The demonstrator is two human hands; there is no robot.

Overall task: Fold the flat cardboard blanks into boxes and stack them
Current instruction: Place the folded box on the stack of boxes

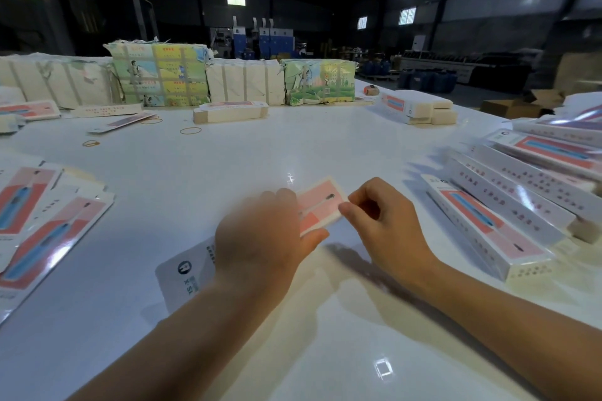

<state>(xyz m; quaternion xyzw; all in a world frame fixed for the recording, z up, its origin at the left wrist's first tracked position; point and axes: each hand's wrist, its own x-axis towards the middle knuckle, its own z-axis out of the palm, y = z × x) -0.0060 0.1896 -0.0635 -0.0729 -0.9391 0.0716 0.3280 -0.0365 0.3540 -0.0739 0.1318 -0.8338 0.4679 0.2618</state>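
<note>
A long white and pink cardboard box blank (321,205) lies slanted across the middle of the white table (260,146). My left hand (264,238), blurred, grips it around the middle with the thumb under its right edge. My right hand (384,221) pinches the blank's far right edge between thumb and curled fingers. The blank's near end with a dark logo (185,273) sticks out below my left wrist. Folded boxes (508,205) lie stacked side by side at the right. Flat blanks (42,225) are piled at the left.
Wrapped bundles (159,78) of blanks line the table's far edge. A short stack of blanks (229,112) and another white stack (420,107) sit in front of them. Rubber bands (190,130) lie loose at the far left. Brown cartons (514,106) stand beyond the right edge.
</note>
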